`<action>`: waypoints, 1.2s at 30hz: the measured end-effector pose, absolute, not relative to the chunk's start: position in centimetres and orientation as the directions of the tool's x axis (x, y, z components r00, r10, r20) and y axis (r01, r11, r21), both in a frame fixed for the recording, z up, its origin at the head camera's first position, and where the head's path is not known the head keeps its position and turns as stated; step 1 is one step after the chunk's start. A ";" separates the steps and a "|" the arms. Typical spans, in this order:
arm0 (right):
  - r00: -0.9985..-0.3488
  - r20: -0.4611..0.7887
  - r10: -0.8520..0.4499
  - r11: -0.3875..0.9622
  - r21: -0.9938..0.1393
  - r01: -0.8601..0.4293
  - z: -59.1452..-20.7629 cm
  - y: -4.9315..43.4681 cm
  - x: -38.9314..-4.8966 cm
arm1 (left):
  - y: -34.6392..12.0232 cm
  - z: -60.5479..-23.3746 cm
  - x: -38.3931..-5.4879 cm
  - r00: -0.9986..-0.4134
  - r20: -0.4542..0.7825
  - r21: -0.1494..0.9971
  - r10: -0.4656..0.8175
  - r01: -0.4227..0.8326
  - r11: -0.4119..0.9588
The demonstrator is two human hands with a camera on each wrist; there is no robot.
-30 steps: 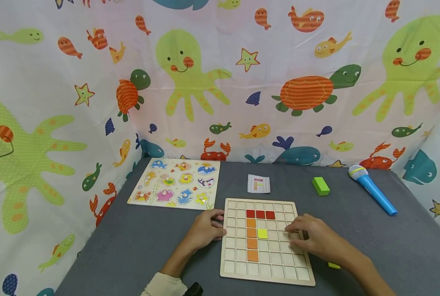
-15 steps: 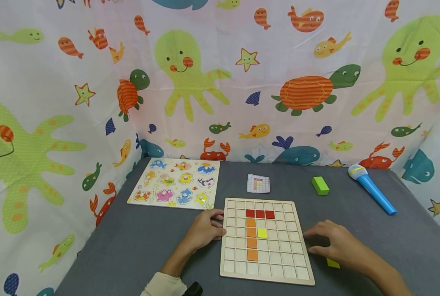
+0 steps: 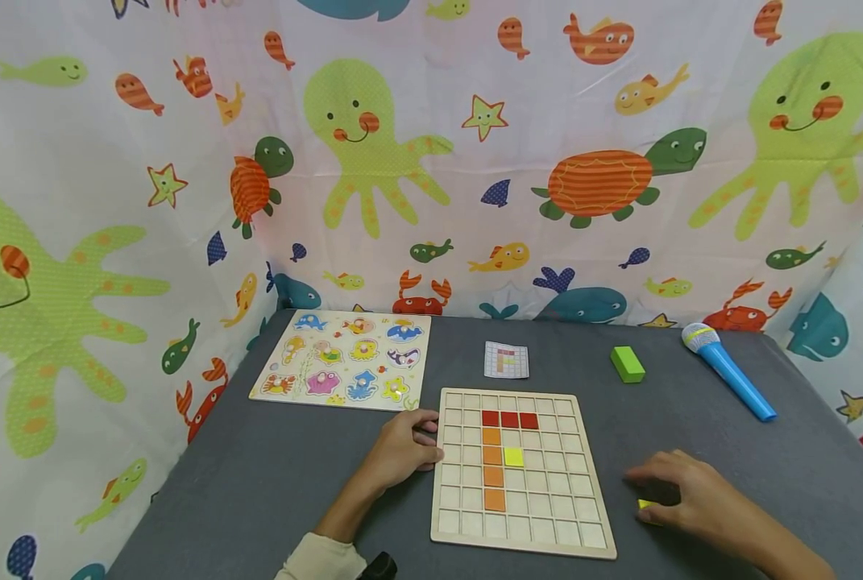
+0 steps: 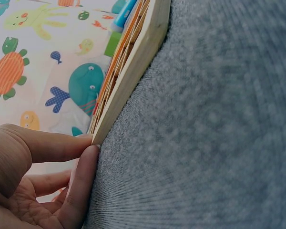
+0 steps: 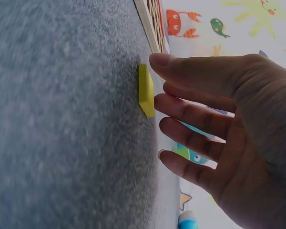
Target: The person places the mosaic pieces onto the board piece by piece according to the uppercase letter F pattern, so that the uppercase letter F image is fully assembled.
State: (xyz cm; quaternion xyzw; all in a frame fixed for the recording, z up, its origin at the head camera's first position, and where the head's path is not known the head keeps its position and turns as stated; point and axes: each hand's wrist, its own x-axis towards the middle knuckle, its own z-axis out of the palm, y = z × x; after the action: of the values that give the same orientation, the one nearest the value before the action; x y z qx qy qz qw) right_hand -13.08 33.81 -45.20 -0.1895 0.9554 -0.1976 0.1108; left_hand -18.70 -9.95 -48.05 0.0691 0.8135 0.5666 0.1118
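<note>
A wooden grid board [image 3: 569, 548] lies on the table, holding red tiles [image 3: 509, 420], orange tiles [image 3: 494, 478] and one yellow square [image 3: 514, 457]. At its left edge, my left hand [image 3: 400, 445] holds the rim [image 4: 119, 90] between thumb and finger; the other fingers are curled. To the board's right, my right hand [image 3: 699, 495] is low over a loose yellow tile [image 5: 145, 90]. In the right wrist view, thumb and fingers are relaxed and parted beside that tile; whether they touch it, I cannot tell. My right hand partly covers the tile in the head view.
A small printed grid card [image 3: 507, 360] lies behind the board. Farther right are a green block [image 3: 628, 364] and a blue toy microphone [image 3: 732, 374]. A sea-animal puzzle [image 3: 340, 358] sits at the back left. A patterned cloth [image 3: 431, 161] backs the table.
My right hand has moved from the board's right side rightward and down to the loose yellow tile. My left hand and the tiles on the board have not moved.
</note>
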 end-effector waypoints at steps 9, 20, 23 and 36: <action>-0.887 -0.203 -0.415 0.842 -0.454 -0.290 -45.4 34.9 -12.8 | -10.0 -47.9 -18.6 -0.966 -0.112 0.938 0.235 -0.025 0.347; -0.869 -0.195 -0.454 0.820 -0.473 -0.322 -45.3 35.1 -12.5 | -9.9 -47.9 -18.7 -0.966 -0.113 0.935 0.231 -0.025 0.355; -0.870 -0.182 -0.458 0.817 -0.473 -0.331 -45.3 35.1 -12.5 | -10.0 -47.8 -18.7 -0.966 -0.116 0.935 0.231 -0.027 0.355; -0.889 -0.101 -0.446 0.824 -0.435 -0.363 -45.7 34.3 -12.7 | -10.0 -47.8 -18.7 -0.966 -0.118 0.936 0.231 -0.030 0.352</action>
State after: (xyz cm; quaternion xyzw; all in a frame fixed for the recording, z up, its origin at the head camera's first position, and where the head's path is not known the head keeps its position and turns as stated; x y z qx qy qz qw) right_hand -12.68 34.35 -45.74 -0.2129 0.9497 -0.2068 0.0998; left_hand -18.66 -9.96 -47.85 0.0619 0.8140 0.5659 0.1155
